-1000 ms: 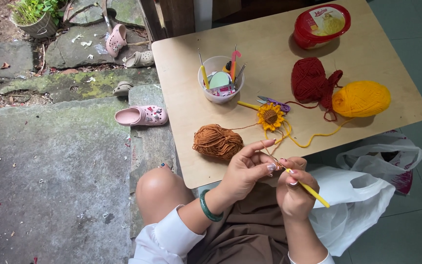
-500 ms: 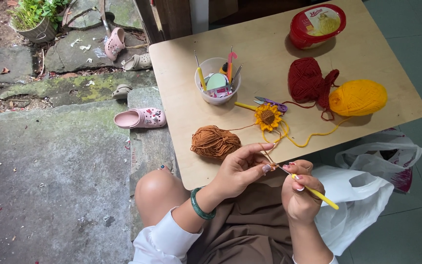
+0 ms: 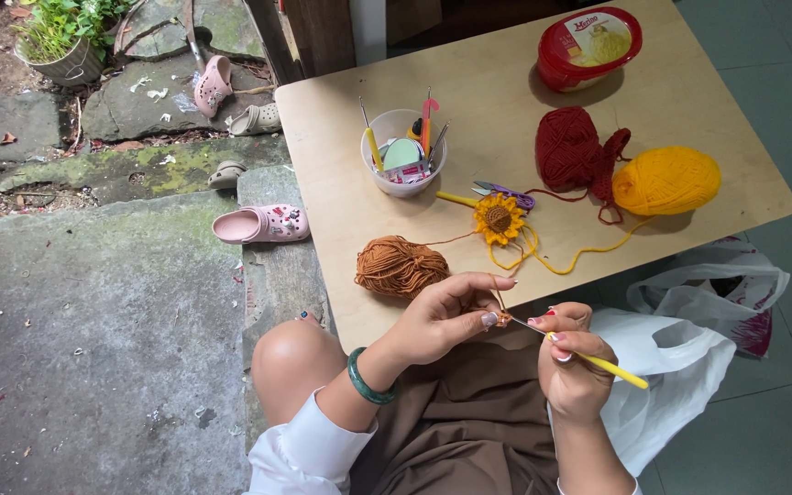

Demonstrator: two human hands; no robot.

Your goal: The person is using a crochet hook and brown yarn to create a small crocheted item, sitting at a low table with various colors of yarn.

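My left hand (image 3: 446, 316) pinches a tiny brown crochet piece (image 3: 503, 319) just in front of the low wooden table (image 3: 469, 82). A brown strand runs from the piece towards the brown yarn ball (image 3: 401, 266) near the table's front edge. My right hand (image 3: 572, 367) grips a yellow-handled crochet hook (image 3: 598, 362), its metal tip in the piece. A crocheted sunflower (image 3: 499, 218) lies on the table with a yellow strand leading to the yellow yarn ball (image 3: 666, 181). Dark red yarn (image 3: 572, 151) sits beside it.
A clear cup (image 3: 403, 156) with hooks and tools stands mid-table, small purple scissors (image 3: 506, 192) next to it, a red lidded tub (image 3: 588, 46) at the back. White plastic bags (image 3: 689, 330) lie at my right. Pink clogs (image 3: 263, 225) and a plant pot (image 3: 61, 50) sit on stone at left.
Both hands stay together at the brown piece, shifting slightly; the hook's angle has changed a little. Nothing on the table has moved.
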